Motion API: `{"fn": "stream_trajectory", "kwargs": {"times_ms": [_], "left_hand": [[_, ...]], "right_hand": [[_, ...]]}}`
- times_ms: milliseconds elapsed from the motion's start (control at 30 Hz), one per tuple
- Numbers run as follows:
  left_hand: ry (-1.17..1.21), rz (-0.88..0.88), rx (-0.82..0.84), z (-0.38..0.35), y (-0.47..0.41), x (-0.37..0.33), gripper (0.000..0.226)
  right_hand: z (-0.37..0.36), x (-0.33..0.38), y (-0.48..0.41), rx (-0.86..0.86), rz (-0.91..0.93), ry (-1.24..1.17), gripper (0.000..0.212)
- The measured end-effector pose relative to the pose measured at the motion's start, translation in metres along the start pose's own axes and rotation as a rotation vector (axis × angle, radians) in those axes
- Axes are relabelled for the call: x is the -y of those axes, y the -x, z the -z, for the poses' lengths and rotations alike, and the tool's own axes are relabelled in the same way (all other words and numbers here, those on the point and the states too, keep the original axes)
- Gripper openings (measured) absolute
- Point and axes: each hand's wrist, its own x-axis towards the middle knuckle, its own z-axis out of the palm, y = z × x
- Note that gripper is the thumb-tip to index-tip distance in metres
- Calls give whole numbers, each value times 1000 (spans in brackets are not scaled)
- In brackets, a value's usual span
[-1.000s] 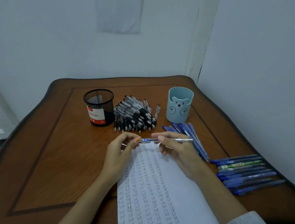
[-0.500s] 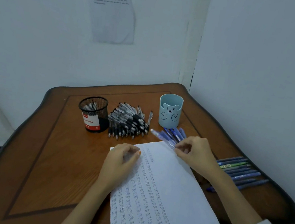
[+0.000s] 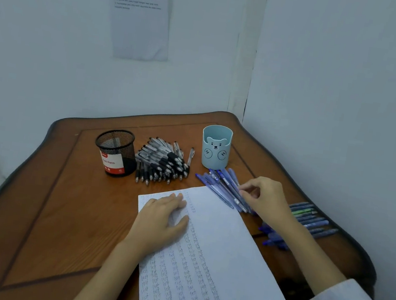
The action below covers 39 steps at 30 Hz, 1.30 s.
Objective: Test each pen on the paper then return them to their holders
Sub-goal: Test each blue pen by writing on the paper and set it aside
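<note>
Item: blue pens (image 3: pixel 222 186), heaped at the fingertips of my right hand (image 3: pixel 265 200), long axes slanting toward its palm. Fingers curled; whether they hold one I cannot tell. Left hand (image 3: pixel 164 219) lies flat on the paper (image 3: pixel 228 255), farther off.

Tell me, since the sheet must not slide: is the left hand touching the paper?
Touching. The head view shows the left hand lying flat on the paper near its top edge.
</note>
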Motion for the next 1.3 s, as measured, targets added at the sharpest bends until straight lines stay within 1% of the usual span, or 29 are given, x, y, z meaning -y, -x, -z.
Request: {"fn": "stream_trajectory", "kwargs": {"times_ms": [67, 100, 167, 200, 300, 400, 500, 700, 733, 833, 900, 1000, 1133, 1233, 1300], "left_hand": [[11, 12, 32, 0, 2, -2, 80], [17, 17, 48, -1, 4, -3, 77], [-1, 19, 86, -2, 5, -3, 70], [-19, 16, 103, -2, 6, -4, 70], [-31, 17, 116, -2, 7, -5, 82], [-33, 16, 115, -2, 7, -6, 72], [-43, 10, 107, -3, 8, -6, 58], [-50, 29, 112, -2, 6, -8, 55], [-51, 30, 114, -3, 6, -8, 55], [-44, 26, 108, -3, 5, -6, 56], [-41, 27, 107, -3, 5, -6, 55], [-37, 27, 103, -2, 6, -6, 55], [-25, 29, 102, -1, 5, -5, 54], [-13, 25, 98, -1, 5, -4, 53], [0, 24, 102, -1, 5, -1, 54]], "right_hand": [[15, -2, 1, -8, 0, 11, 8], [23, -5, 1, 3, -2, 35, 9], [36, -13, 0, 82, -20, 113, 13], [41, -17, -1, 130, -30, 161, 15], [48, -27, 1, 262, -44, 354, 23], [47, -28, 7, 354, 24, 556, 27], [46, -27, 11, 351, 45, 579, 25], [49, -27, 13, 390, 45, 489, 7], [50, -25, 14, 387, 53, 460, 7], [48, -16, 19, 347, 82, 295, 16], [43, -7, 20, 284, 153, 131, 23], [31, 13, 20, 230, 264, -66, 24], [8, 35, 18, 261, 281, -93, 40], [-6, 45, 16, 342, 251, -187, 47], [-11, 49, 17, 350, 235, -221, 47]]}}
